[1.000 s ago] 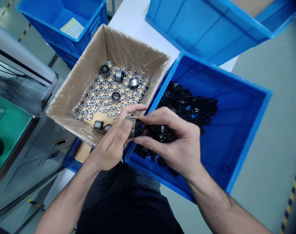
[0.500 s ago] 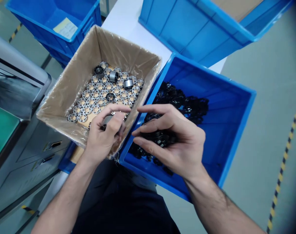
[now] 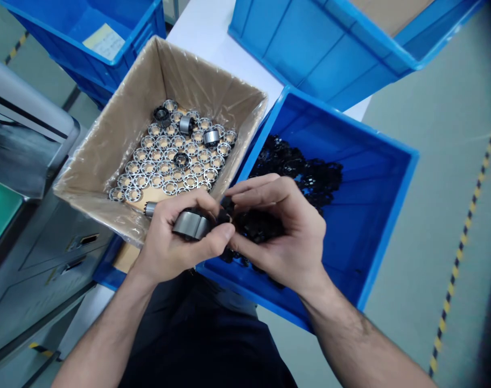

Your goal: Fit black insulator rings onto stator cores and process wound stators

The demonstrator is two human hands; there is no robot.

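Observation:
My left hand is closed round a grey metal cylinder, held over the near corner where the cardboard box meets the blue bin. My right hand is cupped and closed on a handful of small black plastic parts, its fingertips touching the cylinder's end. Behind my left hand, a cardboard box lined with clear plastic holds several rows of the same metal pieces standing on end. A blue bin under my right hand holds a heap of black plastic parts.
Another blue crate stands at the back on a white table. A third blue crate with a paper label sits at the upper left. A grey metal machine is on the left. Grey floor with yellow-black tape lies to the right.
My left hand came back out of the cardboard box with a metal cylinder and met my right hand, which closed tighter on its black parts. The view shifted slightly.

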